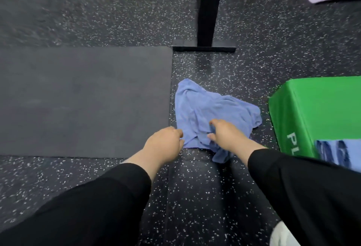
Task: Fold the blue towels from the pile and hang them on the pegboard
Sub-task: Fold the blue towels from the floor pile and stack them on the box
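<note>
i'm pinching the blue towel (211, 112) with both hands, left hand (166, 140) at its near-left corner, right hand (224, 130) bunching its near edge, towel lying crumpled on the floor (195, 197) beside the mat (84, 101).

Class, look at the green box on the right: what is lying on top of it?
Blue cloth, probably more towels, lies on the green box at its near edge. The right sleeve covers part of it, so how many cannot be told.

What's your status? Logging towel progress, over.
Both hands, left hand and right hand, gripping crumpled blue towel on floor. Not yet folded. Green box close right, nothing blocking.
</note>
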`<state>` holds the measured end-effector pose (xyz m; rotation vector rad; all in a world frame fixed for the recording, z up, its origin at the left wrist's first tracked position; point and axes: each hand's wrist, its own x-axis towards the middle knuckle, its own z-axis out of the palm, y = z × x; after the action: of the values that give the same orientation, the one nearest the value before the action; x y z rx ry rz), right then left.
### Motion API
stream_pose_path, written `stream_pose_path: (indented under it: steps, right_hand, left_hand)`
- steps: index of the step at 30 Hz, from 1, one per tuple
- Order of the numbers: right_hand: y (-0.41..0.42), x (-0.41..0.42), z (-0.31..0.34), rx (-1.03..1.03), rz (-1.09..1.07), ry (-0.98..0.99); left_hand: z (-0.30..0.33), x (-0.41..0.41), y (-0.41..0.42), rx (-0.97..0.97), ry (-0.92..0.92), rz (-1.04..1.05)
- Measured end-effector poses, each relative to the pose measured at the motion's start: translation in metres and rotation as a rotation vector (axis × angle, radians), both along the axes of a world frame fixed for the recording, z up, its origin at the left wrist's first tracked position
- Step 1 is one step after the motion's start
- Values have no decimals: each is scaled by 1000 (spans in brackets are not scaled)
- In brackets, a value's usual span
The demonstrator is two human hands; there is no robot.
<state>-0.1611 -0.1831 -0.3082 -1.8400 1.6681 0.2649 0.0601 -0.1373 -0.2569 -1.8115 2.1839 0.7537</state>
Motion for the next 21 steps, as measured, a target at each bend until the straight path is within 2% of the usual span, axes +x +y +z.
stream_pose_path:
  steps: [3,8,11,13,16,21]
  right_hand:
    - [3,22,-19,-81,-109,-58]
    - [-4,38,-30,-241,-239,35]
    - [-8,42,-9,-398,-354,-176]
    - [-10,42,22,-453,-418,-377]
    - [-12,38,86,-409,-517,-582]
    - [-7,28,211,-515,-661,-839]
  left_hand:
    - [-13,5,5,33,6,-15]
    - [-14,11,-1,13,41,37]
    - [-3,15,-7,-2,69,90]
    - [11,18,-12,-13,79,98]
    - [50,18,-23,-77,141,148]
    - [146,1,-23,-202,411,351]
